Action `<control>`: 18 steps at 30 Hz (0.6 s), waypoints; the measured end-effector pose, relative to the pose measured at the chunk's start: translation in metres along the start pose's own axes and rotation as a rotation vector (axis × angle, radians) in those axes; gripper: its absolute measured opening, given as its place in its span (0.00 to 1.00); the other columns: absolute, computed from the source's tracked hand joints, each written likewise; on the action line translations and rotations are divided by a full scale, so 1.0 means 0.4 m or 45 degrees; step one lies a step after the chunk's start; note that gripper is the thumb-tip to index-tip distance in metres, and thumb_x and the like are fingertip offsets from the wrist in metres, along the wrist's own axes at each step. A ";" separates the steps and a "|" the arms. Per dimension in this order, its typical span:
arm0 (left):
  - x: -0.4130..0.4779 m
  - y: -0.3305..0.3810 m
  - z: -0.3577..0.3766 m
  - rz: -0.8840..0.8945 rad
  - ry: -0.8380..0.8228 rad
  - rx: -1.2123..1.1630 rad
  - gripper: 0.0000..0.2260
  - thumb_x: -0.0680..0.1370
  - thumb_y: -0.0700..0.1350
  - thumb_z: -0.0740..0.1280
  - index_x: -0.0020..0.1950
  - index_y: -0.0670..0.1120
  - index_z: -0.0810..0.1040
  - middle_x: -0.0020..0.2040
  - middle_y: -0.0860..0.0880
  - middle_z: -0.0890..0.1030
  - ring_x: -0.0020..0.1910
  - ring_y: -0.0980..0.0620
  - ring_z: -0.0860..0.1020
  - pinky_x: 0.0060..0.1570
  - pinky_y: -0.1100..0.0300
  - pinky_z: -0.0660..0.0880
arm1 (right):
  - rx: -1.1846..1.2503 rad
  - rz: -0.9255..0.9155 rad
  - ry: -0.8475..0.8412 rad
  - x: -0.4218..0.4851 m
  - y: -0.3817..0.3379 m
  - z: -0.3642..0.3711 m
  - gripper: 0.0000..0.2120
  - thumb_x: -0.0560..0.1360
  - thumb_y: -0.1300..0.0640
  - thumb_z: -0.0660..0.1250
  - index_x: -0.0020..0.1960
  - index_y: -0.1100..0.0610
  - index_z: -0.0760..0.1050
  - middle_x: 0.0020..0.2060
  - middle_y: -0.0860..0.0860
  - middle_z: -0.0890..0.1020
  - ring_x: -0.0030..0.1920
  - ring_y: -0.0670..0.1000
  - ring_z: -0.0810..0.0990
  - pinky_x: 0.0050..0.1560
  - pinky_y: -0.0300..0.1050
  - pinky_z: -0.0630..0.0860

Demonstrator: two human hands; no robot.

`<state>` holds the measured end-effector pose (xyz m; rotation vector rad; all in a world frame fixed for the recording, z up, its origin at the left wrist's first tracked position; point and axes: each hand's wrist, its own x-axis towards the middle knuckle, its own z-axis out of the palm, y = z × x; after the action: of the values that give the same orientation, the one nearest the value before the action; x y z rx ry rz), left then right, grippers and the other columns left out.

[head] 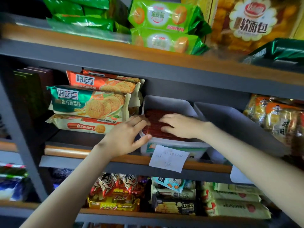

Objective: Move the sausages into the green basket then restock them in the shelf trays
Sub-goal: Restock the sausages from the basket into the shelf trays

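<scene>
Several red sausages (pixel 155 125) lie side by side in a white shelf tray (pixel 166 102) on the middle shelf. My left hand (pixel 126 137) is at the tray's left front corner, its fingers reaching onto the sausages and its thumb against the rim. My right hand (pixel 179 125) lies palm down on top of the sausages with the fingers spread towards the left. A second white tray (pixel 230 119) stands just to the right; no sausages show in it. The green basket is not in view.
Stacked biscuit packs (pixel 88 104) sit left of the tray and snack bags (pixel 276 119) at the far right. A paper price label (pixel 169 157) hangs from the tray's front. Green biscuit packs (pixel 164 25) fill the shelf above, more snacks the shelf below.
</scene>
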<state>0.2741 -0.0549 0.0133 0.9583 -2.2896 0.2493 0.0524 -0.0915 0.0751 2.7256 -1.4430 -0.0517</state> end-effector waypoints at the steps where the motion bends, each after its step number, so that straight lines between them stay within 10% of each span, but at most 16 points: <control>1: -0.008 0.015 -0.009 -0.023 0.028 0.042 0.21 0.79 0.56 0.56 0.58 0.41 0.77 0.54 0.45 0.79 0.53 0.46 0.76 0.49 0.58 0.72 | 0.015 0.002 0.092 -0.025 -0.026 -0.014 0.21 0.81 0.49 0.56 0.72 0.53 0.66 0.70 0.51 0.68 0.69 0.52 0.67 0.69 0.47 0.63; 7: -0.185 0.148 -0.043 -0.340 0.234 0.081 0.14 0.79 0.51 0.58 0.56 0.43 0.73 0.48 0.46 0.76 0.48 0.47 0.73 0.42 0.61 0.66 | 0.208 -0.215 0.659 -0.150 -0.184 0.000 0.14 0.79 0.54 0.57 0.61 0.56 0.75 0.58 0.53 0.78 0.57 0.55 0.76 0.54 0.54 0.74; 10: -0.369 0.236 -0.034 -0.572 0.199 0.108 0.15 0.79 0.50 0.58 0.59 0.42 0.73 0.51 0.44 0.78 0.51 0.45 0.75 0.46 0.53 0.72 | 0.340 -0.440 0.761 -0.217 -0.319 0.074 0.14 0.77 0.55 0.58 0.58 0.57 0.76 0.53 0.52 0.80 0.53 0.53 0.76 0.49 0.41 0.70; 18: -1.080 0.404 -0.081 -1.276 -0.444 0.218 0.19 0.77 0.51 0.56 0.54 0.39 0.78 0.47 0.42 0.81 0.45 0.42 0.80 0.44 0.54 0.78 | 0.488 -0.791 0.102 -0.252 -0.745 0.454 0.16 0.80 0.56 0.60 0.66 0.57 0.71 0.61 0.53 0.76 0.61 0.54 0.73 0.56 0.42 0.69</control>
<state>0.4075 0.3215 -0.2194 2.2189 -1.7840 -0.1726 0.2315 0.1528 -0.1257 3.3264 -0.5819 0.3343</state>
